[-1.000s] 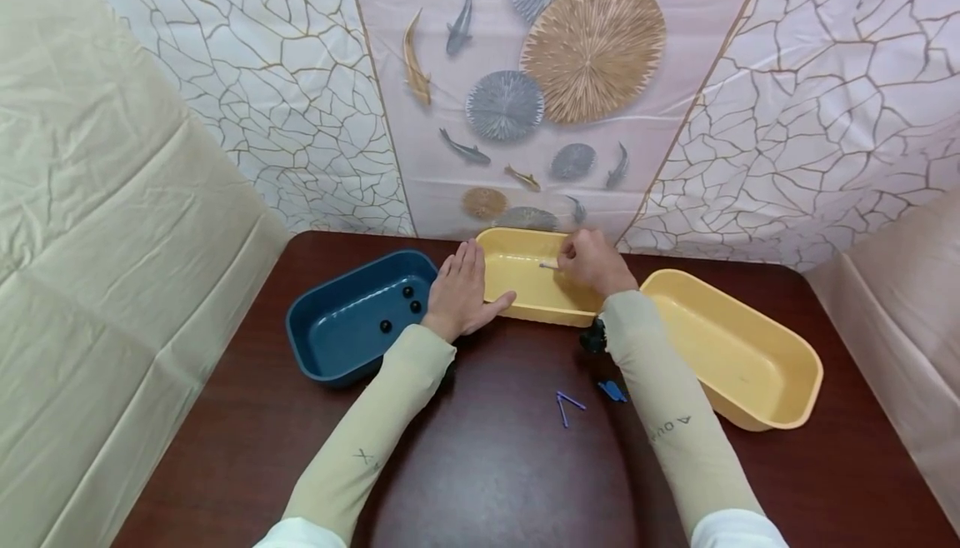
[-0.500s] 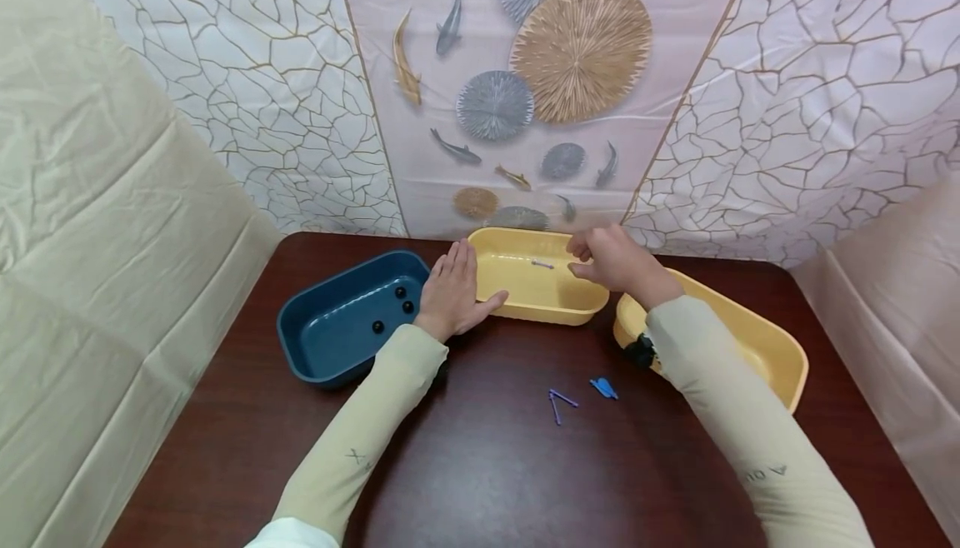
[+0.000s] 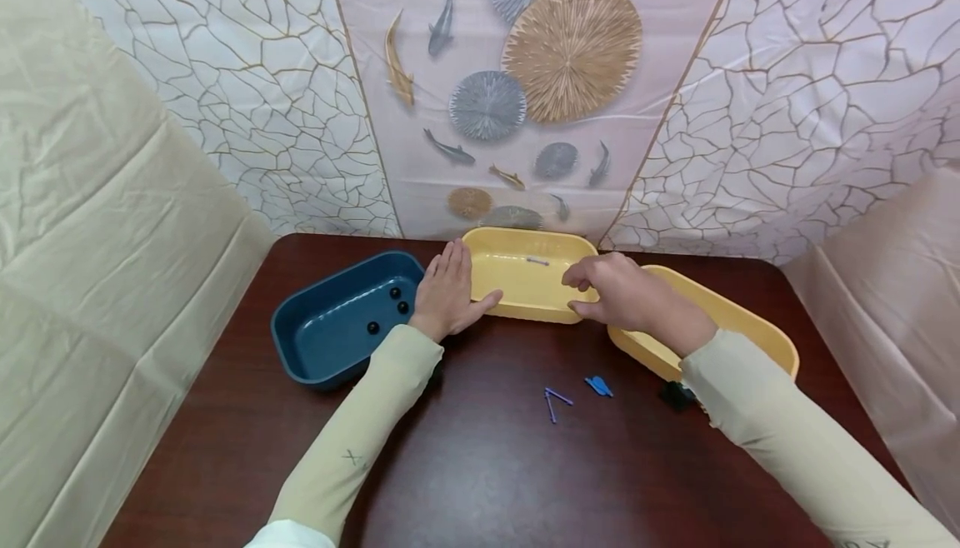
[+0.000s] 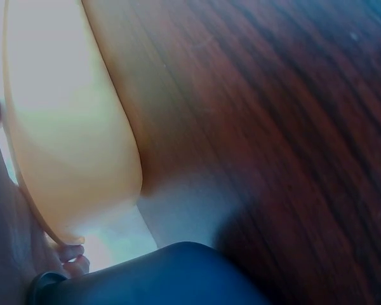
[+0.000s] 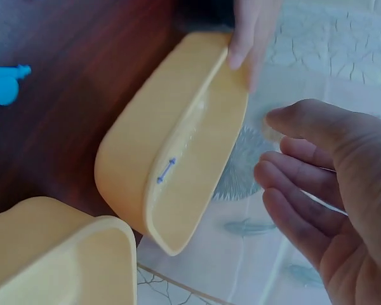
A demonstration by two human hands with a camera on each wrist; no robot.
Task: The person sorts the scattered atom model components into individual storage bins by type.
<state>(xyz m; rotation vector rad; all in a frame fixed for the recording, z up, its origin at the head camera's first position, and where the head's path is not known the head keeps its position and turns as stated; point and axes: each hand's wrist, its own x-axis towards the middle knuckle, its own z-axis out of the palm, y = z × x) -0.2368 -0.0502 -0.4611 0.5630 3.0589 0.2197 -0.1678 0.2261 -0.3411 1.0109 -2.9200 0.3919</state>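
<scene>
My left hand (image 3: 447, 290) lies with straight fingers against the left end of the middle yellow bin (image 3: 525, 311), thumb spread along its near side. Over that bin's right end hovers my right hand (image 3: 621, 294), fingers loosely bent and nothing between them; the right wrist view shows a gap between thumb and fingers. Inside the bin, near its back wall, lies a short thin purple stick with knobbed ends (image 5: 166, 171). On the table in front are more purple sticks (image 3: 558, 399) forming a V, and small flat blue pieces (image 3: 598, 386) beside them.
A dark blue bin (image 3: 315, 362) with several small black balls (image 3: 373, 328) stands at the left. Another yellow bin (image 3: 772, 344) sits at the right, partly covered by my right arm. A patterned cloth (image 3: 487, 107) hangs behind the brown table (image 3: 480, 465).
My right hand has let go of the purple stick, which now lies in the middle bin. That hand has drawn back to the right and slightly nearer. The left hand holds its place.
</scene>
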